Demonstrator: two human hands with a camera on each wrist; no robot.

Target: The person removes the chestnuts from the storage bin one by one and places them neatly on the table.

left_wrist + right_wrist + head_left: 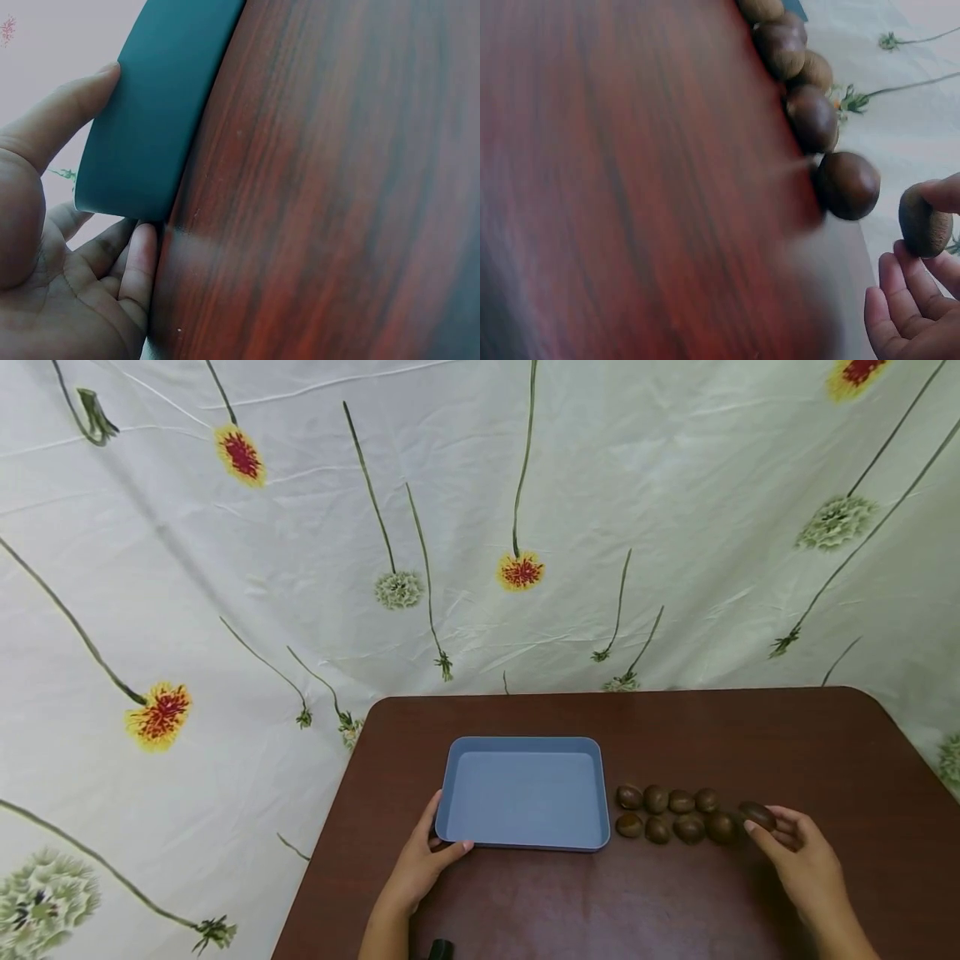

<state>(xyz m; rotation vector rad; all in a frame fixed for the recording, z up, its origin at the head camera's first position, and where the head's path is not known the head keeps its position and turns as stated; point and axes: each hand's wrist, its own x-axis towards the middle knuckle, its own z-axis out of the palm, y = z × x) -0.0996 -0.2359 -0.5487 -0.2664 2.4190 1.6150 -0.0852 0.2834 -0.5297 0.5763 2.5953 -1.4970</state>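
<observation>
A shallow blue rectangular tray [522,797] lies on the table with nothing in it. At its near left corner my left hand [417,862] holds it, thumb along the front wall and the other fingers round the left side. In the left wrist view the thumb presses the outer wall of the tray [154,112]. Right of the tray, several brown chestnuts [688,828] form two rows. Just beyond their right end, my right hand [813,864] pinches one chestnut [922,221] between thumb and fingertips.
The dark brown wooden table [600,902] has rounded far corners. Behind it hangs a white cloth [465,460] printed with flowers. A small dark object [441,949] shows at the bottom edge, beside the left forearm.
</observation>
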